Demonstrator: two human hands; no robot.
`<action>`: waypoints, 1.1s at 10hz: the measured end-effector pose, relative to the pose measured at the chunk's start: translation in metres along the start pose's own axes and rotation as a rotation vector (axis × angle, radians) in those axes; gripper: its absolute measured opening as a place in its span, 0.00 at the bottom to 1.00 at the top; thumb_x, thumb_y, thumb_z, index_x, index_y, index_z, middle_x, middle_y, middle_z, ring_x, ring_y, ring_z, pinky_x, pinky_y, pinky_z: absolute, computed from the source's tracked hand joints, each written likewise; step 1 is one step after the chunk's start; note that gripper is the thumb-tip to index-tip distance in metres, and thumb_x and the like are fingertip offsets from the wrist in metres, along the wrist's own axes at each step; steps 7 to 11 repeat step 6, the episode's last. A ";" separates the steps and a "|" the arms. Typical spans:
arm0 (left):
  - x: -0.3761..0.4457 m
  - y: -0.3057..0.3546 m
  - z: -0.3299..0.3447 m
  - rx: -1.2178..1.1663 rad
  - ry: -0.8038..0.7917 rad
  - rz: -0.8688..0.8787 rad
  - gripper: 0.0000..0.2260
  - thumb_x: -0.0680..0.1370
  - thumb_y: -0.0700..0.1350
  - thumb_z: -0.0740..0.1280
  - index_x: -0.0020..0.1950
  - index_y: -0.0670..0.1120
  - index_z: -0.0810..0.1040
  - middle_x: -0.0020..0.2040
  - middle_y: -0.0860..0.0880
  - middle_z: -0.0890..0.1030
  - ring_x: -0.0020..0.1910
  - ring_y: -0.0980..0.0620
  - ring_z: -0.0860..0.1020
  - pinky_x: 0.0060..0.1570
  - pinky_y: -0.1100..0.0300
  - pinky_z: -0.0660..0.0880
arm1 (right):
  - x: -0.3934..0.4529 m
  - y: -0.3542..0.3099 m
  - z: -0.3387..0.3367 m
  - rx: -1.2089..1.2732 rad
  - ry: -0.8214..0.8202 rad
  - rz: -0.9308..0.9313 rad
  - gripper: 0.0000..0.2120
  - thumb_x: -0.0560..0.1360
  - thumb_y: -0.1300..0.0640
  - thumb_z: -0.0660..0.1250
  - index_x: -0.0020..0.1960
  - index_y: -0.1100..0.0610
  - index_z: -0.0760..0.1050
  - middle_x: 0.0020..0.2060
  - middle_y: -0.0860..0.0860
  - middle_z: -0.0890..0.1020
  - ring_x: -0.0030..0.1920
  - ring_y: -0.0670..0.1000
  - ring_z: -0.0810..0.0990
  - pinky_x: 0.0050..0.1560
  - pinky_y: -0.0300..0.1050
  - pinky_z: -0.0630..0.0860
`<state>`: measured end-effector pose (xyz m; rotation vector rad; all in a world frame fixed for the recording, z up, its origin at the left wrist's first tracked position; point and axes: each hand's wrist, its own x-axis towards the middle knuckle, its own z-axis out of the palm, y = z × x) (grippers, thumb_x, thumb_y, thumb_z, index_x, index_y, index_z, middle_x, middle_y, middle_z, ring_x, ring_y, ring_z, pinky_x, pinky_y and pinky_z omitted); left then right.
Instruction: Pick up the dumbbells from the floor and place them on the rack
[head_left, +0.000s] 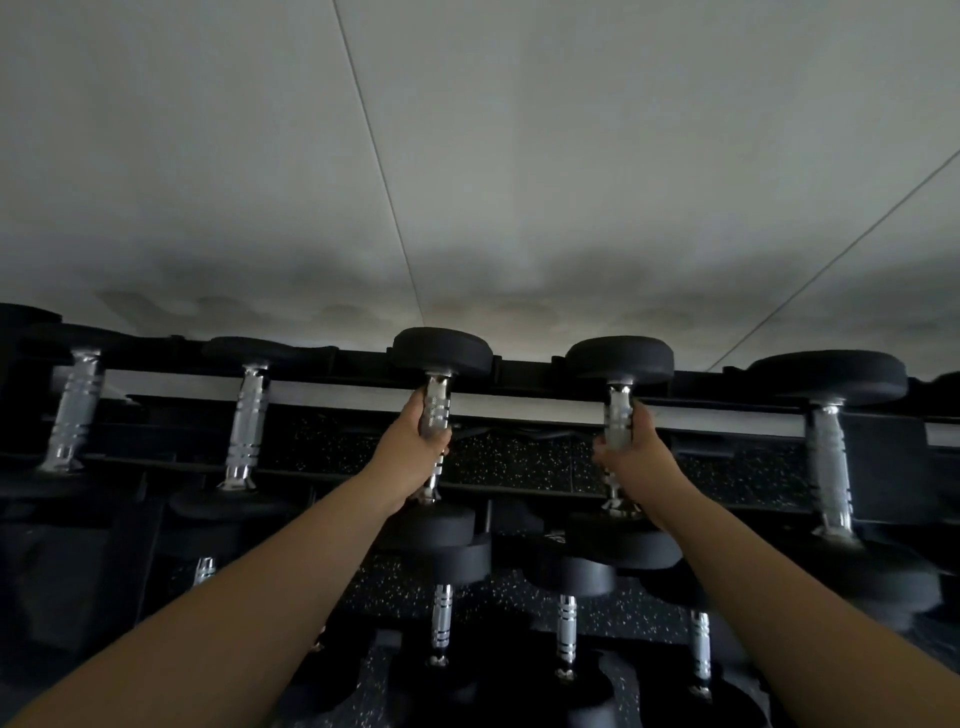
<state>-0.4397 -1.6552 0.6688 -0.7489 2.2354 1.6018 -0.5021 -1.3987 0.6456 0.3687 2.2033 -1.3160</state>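
Both arms reach forward to the top tier of a black dumbbell rack (519, 402). My left hand (410, 441) is wrapped around the chrome handle of a black round-headed dumbbell (441, 353) that lies across the rack's rails. My right hand (641, 454) grips the handle of a second, similar dumbbell (619, 359) just to the right. Each dumbbell's far head sits at the back rail and its near head at the front rail, partly hidden by my wrists.
More dumbbells rest on the top tier: two at the left (249, 421) and a larger one at the right (831, 457). A lower tier holds several smaller dumbbells (566, 634). Speckled black flooring (509, 462) shows through the rack. A pale wall (467, 156) rises behind.
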 end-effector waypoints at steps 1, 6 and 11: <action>-0.005 0.001 -0.002 0.085 0.052 0.011 0.27 0.78 0.43 0.62 0.75 0.55 0.57 0.67 0.48 0.73 0.62 0.48 0.73 0.60 0.55 0.70 | -0.004 -0.002 0.002 -0.074 0.052 -0.035 0.35 0.74 0.62 0.66 0.74 0.50 0.52 0.44 0.52 0.77 0.39 0.53 0.78 0.35 0.46 0.75; -0.081 0.011 -0.040 0.358 0.184 0.287 0.24 0.78 0.48 0.62 0.74 0.51 0.61 0.71 0.46 0.70 0.67 0.48 0.71 0.62 0.55 0.69 | -0.090 -0.010 -0.011 -0.331 0.118 -0.314 0.30 0.73 0.58 0.66 0.72 0.54 0.59 0.62 0.58 0.73 0.56 0.57 0.76 0.55 0.49 0.74; -0.081 0.011 -0.040 0.358 0.184 0.287 0.24 0.78 0.48 0.62 0.74 0.51 0.61 0.71 0.46 0.70 0.67 0.48 0.71 0.62 0.55 0.69 | -0.090 -0.010 -0.011 -0.331 0.118 -0.314 0.30 0.73 0.58 0.66 0.72 0.54 0.59 0.62 0.58 0.73 0.56 0.57 0.76 0.55 0.49 0.74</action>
